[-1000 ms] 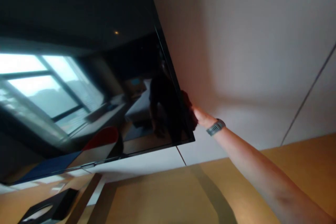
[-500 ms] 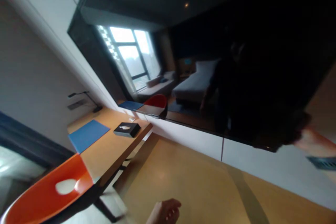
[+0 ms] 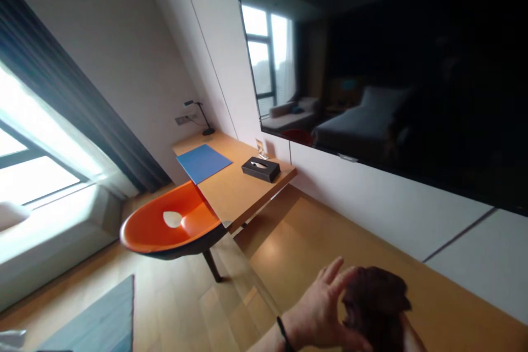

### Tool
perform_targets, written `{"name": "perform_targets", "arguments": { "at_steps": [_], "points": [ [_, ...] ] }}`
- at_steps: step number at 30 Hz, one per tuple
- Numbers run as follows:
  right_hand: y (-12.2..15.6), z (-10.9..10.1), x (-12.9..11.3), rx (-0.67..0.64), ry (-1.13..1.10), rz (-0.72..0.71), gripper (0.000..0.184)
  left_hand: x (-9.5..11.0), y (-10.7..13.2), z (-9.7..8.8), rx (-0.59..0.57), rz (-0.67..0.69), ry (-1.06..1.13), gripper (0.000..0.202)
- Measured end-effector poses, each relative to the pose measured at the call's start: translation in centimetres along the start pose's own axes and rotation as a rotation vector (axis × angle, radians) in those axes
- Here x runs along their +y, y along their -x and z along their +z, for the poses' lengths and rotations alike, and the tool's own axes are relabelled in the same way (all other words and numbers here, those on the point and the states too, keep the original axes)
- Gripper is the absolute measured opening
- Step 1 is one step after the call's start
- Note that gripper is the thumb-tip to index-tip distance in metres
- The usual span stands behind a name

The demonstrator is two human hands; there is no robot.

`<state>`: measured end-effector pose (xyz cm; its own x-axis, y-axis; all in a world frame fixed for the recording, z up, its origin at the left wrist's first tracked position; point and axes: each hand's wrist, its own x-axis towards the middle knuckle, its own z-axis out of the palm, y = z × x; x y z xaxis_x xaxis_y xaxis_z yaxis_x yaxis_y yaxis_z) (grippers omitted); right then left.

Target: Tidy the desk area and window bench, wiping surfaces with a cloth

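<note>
A crumpled dark brown cloth (image 3: pixel 377 300) is bunched low in front of me, above the wooden counter (image 3: pixel 297 247). My right hand (image 3: pixel 410 335) holds it from behind and below; the cloth hides most of its fingers. At the cloth's left edge is my left hand (image 3: pixel 317 308), a dark band on its wrist. Its fingers and thumb are spread in a curve, and the fingertips are at the cloth or touching it. Above the counter a large black television (image 3: pixel 371 77) hangs on the white wall, reflecting a window and a bed.
Left of the counter stands a wooden desk (image 3: pixel 231 198) bearing a blue mat (image 3: pixel 204 163), a black tissue box (image 3: pixel 260 169) and a desk lamp (image 3: pixel 206 121). An orange chair (image 3: pixel 165 220) is pulled up to it. Further left are a window seat (image 3: pixel 61 253) and a dark curtain (image 3: pixel 78 82).
My right hand has come down from the television's lower right corner with the cloth. My left hand has risen to meet it. The view has turned left, showing more window and floor.
</note>
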<state>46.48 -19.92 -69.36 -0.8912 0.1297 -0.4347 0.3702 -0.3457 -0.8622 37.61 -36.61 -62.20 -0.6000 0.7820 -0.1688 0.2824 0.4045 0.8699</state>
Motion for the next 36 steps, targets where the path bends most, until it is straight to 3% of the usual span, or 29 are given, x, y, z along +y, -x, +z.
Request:
{"name": "perform_targets", "arguments": {
  "at_steps": [2,4,7,10,12,14,20,22,24,27,30,33,36],
  "points": [
    [-0.7,7.0,0.7,-0.071,-0.003,0.035,0.093,-2.2,2.5,-3.7,0.073,0.056,0.036,0.108],
    [-1.7,13.6,-0.1,-0.228,0.123,-0.023,0.083,-5.0,5.7,-7.9,0.175,0.054,0.173,0.087],
    [-3.2,21.5,-2.1,-0.525,0.347,-0.183,0.057,-9.7,11.2,-14.2,0.339,-0.150,0.456,0.060],
    [-5.1,26.0,-3.0,-0.629,0.488,-0.210,0.046,-13.6,15.0,-20.1,0.605,-0.416,0.528,0.043],
    [-7.0,27.1,-2.7,-0.589,0.537,-0.205,0.048,-15.1,15.7,-24.3,0.768,-0.477,0.447,0.039],
    [-9.6,27.0,-2.3,-0.531,0.538,-0.218,0.052,-16.1,15.1,-28.8,0.861,-0.464,0.309,0.042],
    [-21.4,25.2,-2.8,-0.274,0.538,-0.336,0.058,-19.9,9.0,-43.7,0.887,-0.493,-0.305,0.056],
    [-26.6,25.5,-3.4,-0.206,0.522,-0.394,0.057,-21.8,6.4,-47.6,0.811,-0.515,-0.541,0.065],
    [-32.0,26.3,-4.2,-0.129,0.538,-0.454,0.056,-23.5,3.3,-50.3,0.714,-0.519,-0.741,0.075],
    [-39.8,27.9,-5.8,-0.016,0.621,-0.537,0.051,-25.5,-2.4,-51.7,0.533,-0.428,-0.877,0.057],
    [-45.9,28.9,-6.9,0.039,0.782,-0.631,0.040,-27.0,-9.4,-51.1,0.339,-0.190,-0.845,0.037],
    [-49.1,29.2,-6.5,0.013,0.941,-0.689,0.039,-28.8,-16.2,-49.9,0.261,-0.046,-0.902,0.039],
    [-49.4,29.2,-4.7,0.009,1.052,-0.691,0.051,-31.2,-20.9,-49.1,0.171,0.018,-1.013,0.037]
  ]
}}
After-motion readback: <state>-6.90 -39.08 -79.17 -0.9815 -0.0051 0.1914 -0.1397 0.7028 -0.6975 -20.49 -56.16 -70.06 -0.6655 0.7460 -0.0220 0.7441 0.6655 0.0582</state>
